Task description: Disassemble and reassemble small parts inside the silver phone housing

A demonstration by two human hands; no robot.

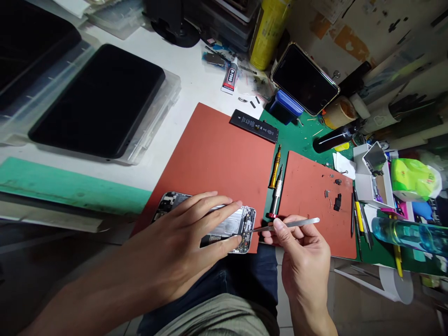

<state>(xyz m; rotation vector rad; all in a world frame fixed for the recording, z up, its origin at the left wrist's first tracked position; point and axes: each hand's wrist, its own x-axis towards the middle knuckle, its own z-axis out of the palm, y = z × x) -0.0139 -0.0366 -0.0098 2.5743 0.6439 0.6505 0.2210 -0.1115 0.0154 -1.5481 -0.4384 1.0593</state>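
Note:
An opened smartphone lies on the red mat's front edge, its inner metal frame and small parts showing. My left hand reaches across it, fingers over the far side and thumb at the near right end, holding it down. Tweezers are pinched in my right hand, their tips at the small parts by the phone's right end. A flat black battery rests on the red mat farther back. Between the two mats lie a gold screwdriver and a silver one with a red end.
Small loose parts sit on the right red mat. A propped phone, a glue tube and a yellow can stand behind. At left is a black tablet-like slab; a blue bottle lies at right.

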